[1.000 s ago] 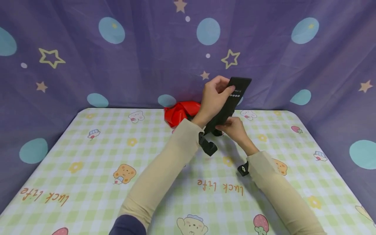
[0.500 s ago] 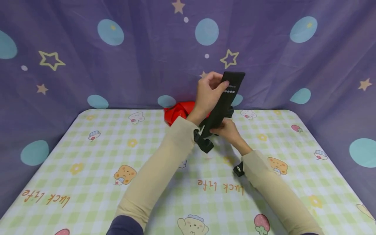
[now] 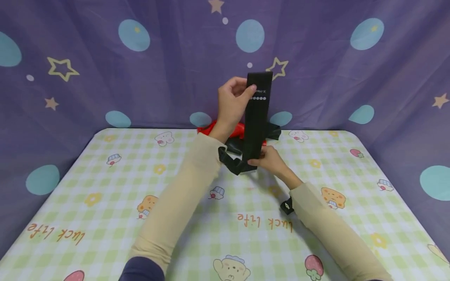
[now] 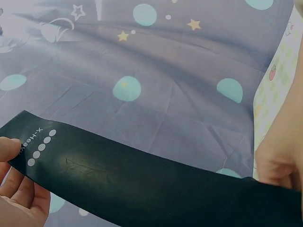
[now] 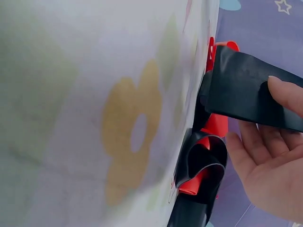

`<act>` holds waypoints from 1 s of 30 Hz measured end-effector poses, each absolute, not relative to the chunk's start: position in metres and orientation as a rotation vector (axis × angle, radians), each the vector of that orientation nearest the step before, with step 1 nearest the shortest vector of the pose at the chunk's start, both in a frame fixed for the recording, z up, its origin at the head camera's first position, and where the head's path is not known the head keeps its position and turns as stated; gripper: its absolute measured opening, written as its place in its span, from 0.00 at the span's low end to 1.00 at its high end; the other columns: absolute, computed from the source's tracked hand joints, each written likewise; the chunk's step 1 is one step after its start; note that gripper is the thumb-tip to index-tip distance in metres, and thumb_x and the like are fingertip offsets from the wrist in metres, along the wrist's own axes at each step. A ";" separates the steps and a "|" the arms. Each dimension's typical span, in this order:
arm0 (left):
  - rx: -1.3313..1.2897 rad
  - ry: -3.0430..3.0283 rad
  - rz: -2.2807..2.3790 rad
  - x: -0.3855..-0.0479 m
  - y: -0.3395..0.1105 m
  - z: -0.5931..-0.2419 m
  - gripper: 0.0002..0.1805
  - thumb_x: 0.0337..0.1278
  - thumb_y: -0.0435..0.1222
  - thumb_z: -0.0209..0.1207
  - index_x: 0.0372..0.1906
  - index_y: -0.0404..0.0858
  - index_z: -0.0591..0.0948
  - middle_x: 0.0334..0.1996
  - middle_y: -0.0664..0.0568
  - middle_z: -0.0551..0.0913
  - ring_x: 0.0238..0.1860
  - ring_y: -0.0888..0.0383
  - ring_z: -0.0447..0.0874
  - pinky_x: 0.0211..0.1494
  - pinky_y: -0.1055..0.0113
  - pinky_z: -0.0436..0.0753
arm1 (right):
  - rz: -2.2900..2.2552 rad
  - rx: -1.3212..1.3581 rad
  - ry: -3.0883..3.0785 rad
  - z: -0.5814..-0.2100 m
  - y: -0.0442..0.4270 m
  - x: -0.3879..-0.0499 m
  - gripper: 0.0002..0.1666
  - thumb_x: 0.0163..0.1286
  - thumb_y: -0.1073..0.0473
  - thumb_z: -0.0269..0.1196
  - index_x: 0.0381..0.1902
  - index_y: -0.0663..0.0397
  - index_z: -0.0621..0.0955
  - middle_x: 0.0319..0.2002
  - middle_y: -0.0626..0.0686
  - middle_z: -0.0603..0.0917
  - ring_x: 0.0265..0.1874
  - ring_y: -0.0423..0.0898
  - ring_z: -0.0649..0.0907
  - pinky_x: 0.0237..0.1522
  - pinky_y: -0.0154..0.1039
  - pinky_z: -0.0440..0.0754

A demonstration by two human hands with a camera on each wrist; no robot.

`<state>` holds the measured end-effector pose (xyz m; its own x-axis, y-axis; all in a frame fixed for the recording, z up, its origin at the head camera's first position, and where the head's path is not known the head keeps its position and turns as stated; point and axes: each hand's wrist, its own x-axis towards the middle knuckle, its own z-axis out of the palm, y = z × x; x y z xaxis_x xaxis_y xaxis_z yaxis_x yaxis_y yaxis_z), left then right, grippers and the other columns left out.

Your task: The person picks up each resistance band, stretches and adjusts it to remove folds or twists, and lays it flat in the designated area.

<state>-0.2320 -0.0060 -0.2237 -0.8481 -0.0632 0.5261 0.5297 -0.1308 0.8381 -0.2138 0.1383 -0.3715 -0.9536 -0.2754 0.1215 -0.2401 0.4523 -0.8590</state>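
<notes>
A black exercise resistance band (image 3: 257,125) stretches flat and nearly upright above the back of the table. White "X-Hea…" lettering and a row of several dots mark its upper end. My left hand (image 3: 232,102) pinches that end between thumb and fingers. Lower down, my right hand (image 3: 271,160) pinches the band's bottom end, thumb on the near face in the right wrist view. Behind it a red band (image 3: 238,130) lies crumpled on the table, with looped black band (image 5: 208,146) beside it. Whether those black loops are separate bands I cannot tell.
The table has a green-checked, cartoon-printed cloth (image 3: 105,187). A purple curtain (image 3: 183,70) with stars and blue spots hangs right behind the table's far edge. A dark wrist strap (image 3: 230,160) hangs near my left cuff.
The held black band has swung from a rightward lean to nearly upright. My left hand has moved left and up with its top end; my right hand has shifted slightly left and down.
</notes>
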 end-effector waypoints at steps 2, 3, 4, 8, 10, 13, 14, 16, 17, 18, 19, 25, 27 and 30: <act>-0.504 -1.722 -2.052 -0.233 -0.010 -0.222 0.08 0.54 0.24 0.60 0.39 0.22 0.78 0.30 0.40 0.82 0.29 0.66 0.79 0.42 0.71 0.81 | -1.534 -0.480 2.639 -0.371 0.139 -0.212 0.12 0.52 0.69 0.69 0.33 0.74 0.82 0.28 0.61 0.87 0.22 0.31 0.79 0.28 0.27 0.76; -0.496 -1.712 -2.058 -0.234 -0.012 -0.221 0.08 0.54 0.24 0.60 0.38 0.22 0.78 0.29 0.43 0.82 0.29 0.66 0.78 0.42 0.71 0.81 | -1.532 -0.492 2.625 -0.371 0.139 -0.211 0.12 0.52 0.70 0.69 0.34 0.74 0.82 0.29 0.61 0.87 0.23 0.32 0.79 0.29 0.28 0.77; -0.492 -1.703 -2.063 -0.235 -0.014 -0.221 0.07 0.55 0.24 0.60 0.39 0.23 0.78 0.29 0.45 0.82 0.29 0.65 0.78 0.42 0.71 0.81 | -1.531 -0.501 2.608 -0.371 0.139 -0.210 0.12 0.52 0.70 0.69 0.35 0.74 0.82 0.29 0.61 0.87 0.23 0.32 0.79 0.29 0.28 0.77; -0.456 -1.688 -2.072 -0.237 -0.022 -0.217 0.06 0.55 0.25 0.59 0.38 0.25 0.78 0.28 0.48 0.81 0.29 0.65 0.77 0.42 0.71 0.80 | -1.510 -0.561 2.557 -0.371 0.142 -0.204 0.14 0.54 0.70 0.68 0.39 0.72 0.82 0.33 0.62 0.87 0.26 0.34 0.80 0.31 0.29 0.78; -0.432 -1.681 -2.080 -0.237 -0.027 -0.215 0.05 0.55 0.25 0.59 0.37 0.27 0.78 0.28 0.48 0.81 0.30 0.65 0.77 0.42 0.72 0.79 | -1.489 -0.584 2.549 -0.371 0.143 -0.201 0.14 0.55 0.69 0.68 0.40 0.71 0.82 0.34 0.63 0.87 0.28 0.35 0.81 0.32 0.29 0.78; -0.380 -1.667 -2.100 -0.237 -0.035 -0.214 0.05 0.55 0.25 0.59 0.38 0.28 0.78 0.27 0.50 0.80 0.30 0.64 0.76 0.41 0.72 0.78 | -1.472 -0.605 2.536 -0.370 0.146 -0.196 0.15 0.56 0.68 0.68 0.42 0.71 0.82 0.37 0.64 0.86 0.30 0.38 0.82 0.34 0.29 0.79; -0.360 -1.662 -2.105 -0.237 -0.038 -0.215 0.06 0.55 0.24 0.59 0.38 0.28 0.78 0.27 0.51 0.79 0.30 0.64 0.76 0.41 0.72 0.77 | -1.466 -0.611 2.532 -0.370 0.147 -0.194 0.15 0.57 0.68 0.67 0.43 0.71 0.82 0.37 0.64 0.86 0.31 0.38 0.83 0.34 0.29 0.79; -0.320 -1.662 -2.104 -0.237 -0.044 -0.216 0.07 0.56 0.25 0.59 0.40 0.28 0.78 0.28 0.51 0.80 0.30 0.63 0.76 0.41 0.72 0.78 | -1.464 -0.611 2.517 -0.369 0.149 -0.190 0.16 0.57 0.68 0.67 0.44 0.70 0.82 0.38 0.64 0.86 0.32 0.39 0.83 0.35 0.29 0.79; -0.300 -1.661 -2.101 -0.237 -0.047 -0.217 0.08 0.56 0.25 0.59 0.42 0.27 0.78 0.28 0.52 0.79 0.30 0.63 0.76 0.41 0.72 0.78 | -1.466 -0.617 2.507 -0.369 0.151 -0.189 0.16 0.57 0.68 0.67 0.44 0.71 0.81 0.38 0.64 0.86 0.32 0.39 0.83 0.35 0.29 0.79; -0.281 -1.653 -2.108 -0.237 -0.050 -0.218 0.09 0.56 0.24 0.59 0.43 0.27 0.78 0.27 0.53 0.79 0.30 0.63 0.76 0.40 0.72 0.78 | -1.467 -0.617 2.499 -0.369 0.152 -0.187 0.16 0.57 0.69 0.66 0.44 0.71 0.81 0.38 0.64 0.86 0.32 0.40 0.83 0.35 0.29 0.79; -0.264 -1.651 -2.107 -0.237 -0.053 -0.219 0.10 0.56 0.24 0.58 0.44 0.27 0.78 0.28 0.52 0.80 0.30 0.63 0.76 0.40 0.72 0.78 | -1.468 -0.616 2.490 -0.370 0.153 -0.185 0.15 0.58 0.69 0.66 0.44 0.71 0.81 0.38 0.64 0.86 0.32 0.40 0.83 0.36 0.29 0.79; -0.199 -1.622 -2.153 -0.236 -0.069 -0.228 0.14 0.55 0.22 0.58 0.49 0.27 0.78 0.27 0.54 0.80 0.29 0.63 0.77 0.33 0.74 0.79 | -1.479 -0.608 2.469 -0.368 0.163 -0.176 0.13 0.59 0.70 0.64 0.42 0.72 0.80 0.38 0.64 0.85 0.31 0.40 0.82 0.35 0.29 0.79; -0.190 -1.636 -2.150 -0.236 -0.076 -0.231 0.15 0.56 0.22 0.57 0.50 0.28 0.78 0.26 0.57 0.80 0.29 0.63 0.77 0.33 0.75 0.79 | -1.477 -0.603 2.474 -0.367 0.167 -0.175 0.12 0.59 0.70 0.64 0.41 0.71 0.80 0.37 0.63 0.84 0.31 0.40 0.82 0.34 0.29 0.79; -0.159 -1.676 -2.117 -0.237 -0.087 -0.235 0.16 0.56 0.22 0.57 0.51 0.29 0.79 0.26 0.57 0.80 0.30 0.62 0.77 0.32 0.75 0.80 | -1.489 -0.571 2.469 -0.364 0.174 -0.174 0.13 0.60 0.69 0.63 0.43 0.70 0.80 0.38 0.63 0.85 0.32 0.39 0.83 0.35 0.30 0.80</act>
